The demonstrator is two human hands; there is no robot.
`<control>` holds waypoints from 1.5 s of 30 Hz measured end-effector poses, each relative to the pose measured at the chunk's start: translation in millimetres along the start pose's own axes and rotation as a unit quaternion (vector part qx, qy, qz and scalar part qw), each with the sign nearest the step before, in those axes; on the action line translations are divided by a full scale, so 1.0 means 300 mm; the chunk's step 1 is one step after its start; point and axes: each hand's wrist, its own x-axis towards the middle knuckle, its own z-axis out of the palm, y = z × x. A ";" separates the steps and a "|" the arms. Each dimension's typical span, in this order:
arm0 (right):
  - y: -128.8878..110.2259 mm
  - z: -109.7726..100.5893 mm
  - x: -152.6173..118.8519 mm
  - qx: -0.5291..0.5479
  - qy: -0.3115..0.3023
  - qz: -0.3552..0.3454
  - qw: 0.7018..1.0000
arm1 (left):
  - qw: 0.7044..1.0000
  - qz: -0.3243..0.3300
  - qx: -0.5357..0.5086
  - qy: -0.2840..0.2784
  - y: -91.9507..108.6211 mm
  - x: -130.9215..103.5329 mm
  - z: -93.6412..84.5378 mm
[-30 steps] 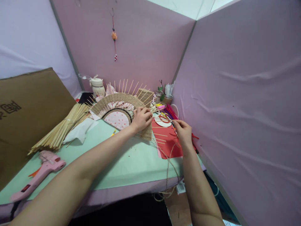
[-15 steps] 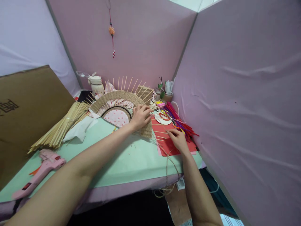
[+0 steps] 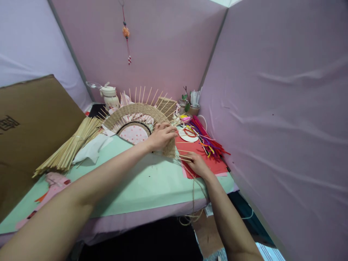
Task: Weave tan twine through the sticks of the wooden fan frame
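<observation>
Here's the half-round woven fan [image 3: 138, 107], lying on the pale green surface [image 3: 127, 192] in front of me, thin sticks spraying out all along its outer rim! My left grip [image 3: 163, 137] is right on it, spread across the right-hand end of the woven band, fingers a little bent; the thumb is hidden, so I can't tell whether I'm clasping the band or just pressing on it.

Over to my right grip [image 3: 198, 165]: narrow, fingertips up at the stick ends that jut from the fan's lower right, and I can't tell whether they're pinching anything. Red paper [image 3: 219, 166] lies under that one, and string [image 3: 193, 195] trails off close by, dropping over the front edge.

Just beyond sits a white disc [image 3: 190, 139], with bright fuzzy stems [image 3: 199, 127] heaped beside it. Inside the fan's curve, a dotted pink cloth [image 3: 134, 135] fills the small half-round. Out left, a bundle of sticks [image 3: 73, 146] next to a crumpled white tissue [image 3: 91, 149], and nearer me a pink glue gun [image 3: 56, 185], partly behind my forearm!
</observation>
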 end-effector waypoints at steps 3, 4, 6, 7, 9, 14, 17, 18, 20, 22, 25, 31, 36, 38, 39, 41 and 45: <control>-0.004 0.000 -0.001 0.006 -0.002 0.006 1.000 | 0.999 0.009 0.028 -0.018 -0.011 -0.021 -0.007; -0.004 -0.001 -0.001 0.013 -0.004 0.008 1.000 | 0.999 0.011 0.034 -0.020 -0.013 -0.026 -0.010; -0.004 -0.002 0.000 0.031 -0.007 0.011 0.999 | 0.999 0.012 0.040 -0.021 -0.012 -0.032 -0.016; -0.004 -0.003 0.001 0.039 -0.007 0.012 0.999 | 0.999 0.013 0.043 -0.021 -0.009 -0.033 -0.020; -0.004 -0.006 0.000 0.049 -0.006 0.017 0.999 | 0.998 0.016 0.050 -0.025 0.000 -0.033 -0.027; 0.000 -0.012 -0.012 0.064 0.011 0.024 0.998 | 0.997 0.014 0.064 -0.045 0.017 -0.037 -0.039; 0.006 -0.015 -0.023 0.065 0.027 0.027 0.997 | 0.996 0.014 0.067 -0.059 0.015 -0.046 -0.034; 0.008 -0.015 -0.025 0.065 0.031 0.027 0.997 | 0.995 0.016 0.071 -0.062 0.013 -0.049 -0.030; 0.011 -0.014 -0.028 0.064 0.034 0.026 0.997 | 0.994 0.019 0.080 -0.067 0.008 -0.054 -0.022; 0.014 -0.012 -0.030 0.066 0.033 0.024 0.997 | 0.994 0.018 0.088 -0.070 0.007 -0.055 -0.016; 0.017 -0.010 -0.032 0.067 0.033 0.022 0.997 | 0.993 0.014 0.089 -0.071 0.010 -0.054 -0.013; 0.022 -0.034 -0.039 0.048 0.112 0.034 0.992 | 0.993 0.023 0.089 -0.073 0.022 -0.051 -0.027; -0.004 -0.086 -0.050 0.056 0.173 0.059 0.982 | 0.991 0.036 0.105 -0.080 0.026 -0.051 -0.035; -0.029 -0.105 -0.063 0.057 0.197 0.068 0.976 | 0.990 0.039 0.106 -0.080 0.024 -0.053 -0.034; -0.044 -0.111 -0.071 0.054 0.210 0.066 0.974 | 0.990 0.040 0.107 -0.079 0.022 -0.054 -0.032; -0.077 -0.117 -0.091 0.042 0.221 0.051 0.973 | 0.990 0.040 0.107 -0.077 0.017 -0.056 -0.028; -0.110 -0.105 -0.124 -0.004 0.179 0.019 0.984 | 0.991 0.039 0.107 -0.074 0.013 -0.059 -0.025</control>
